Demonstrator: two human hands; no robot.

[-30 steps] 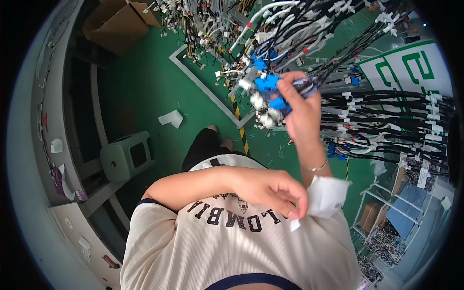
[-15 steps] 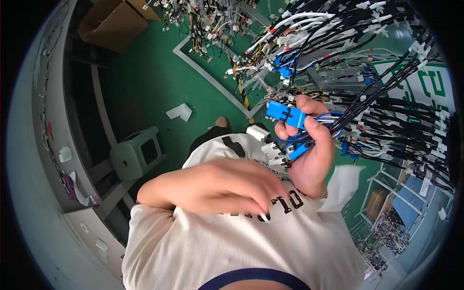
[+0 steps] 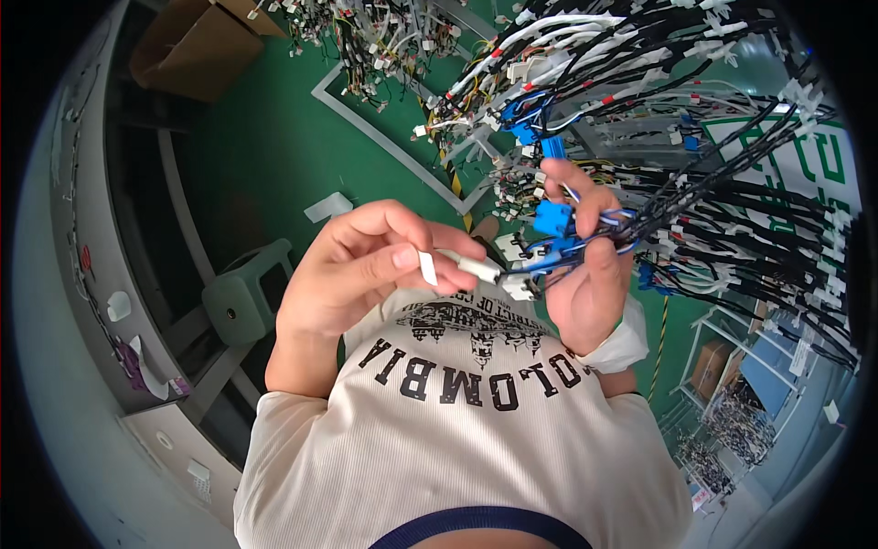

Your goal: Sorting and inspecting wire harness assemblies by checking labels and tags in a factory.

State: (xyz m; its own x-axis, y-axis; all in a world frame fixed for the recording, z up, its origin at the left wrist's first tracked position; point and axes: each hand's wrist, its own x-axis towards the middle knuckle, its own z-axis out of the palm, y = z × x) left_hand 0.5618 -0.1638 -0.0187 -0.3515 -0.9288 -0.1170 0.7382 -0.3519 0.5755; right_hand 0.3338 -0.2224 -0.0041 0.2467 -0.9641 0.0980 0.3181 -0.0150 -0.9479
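Note:
My left hand [image 3: 361, 265] is raised in front of my chest, pinching a small white strip [image 3: 427, 268] between thumb and forefinger. Its other fingers reach a white connector [image 3: 477, 267] on the harness end. The fingers of my right hand [image 3: 593, 265] are closed round a bundle of thin black, blue and white wires [image 3: 617, 229]. From that grip stick out a blue connector [image 3: 552, 218] and smaller white connectors [image 3: 519, 287]. A white paper piece [image 3: 624, 340] lies against my right wrist.
Dense rows of hanging black wire harnesses [image 3: 759, 215] fill the right side. More harnesses [image 3: 384, 50] hang at the top. On the left are a green stool [image 3: 245, 297], a cardboard box [image 3: 197, 50] and a ledge [image 3: 78, 274]. Paper [image 3: 327, 208] lies on the green floor.
My left hand has moved up from my chest to the connectors, the white strip now plainly in its pinch. My right hand has turned slightly, and the large blue connector sits differently in it.

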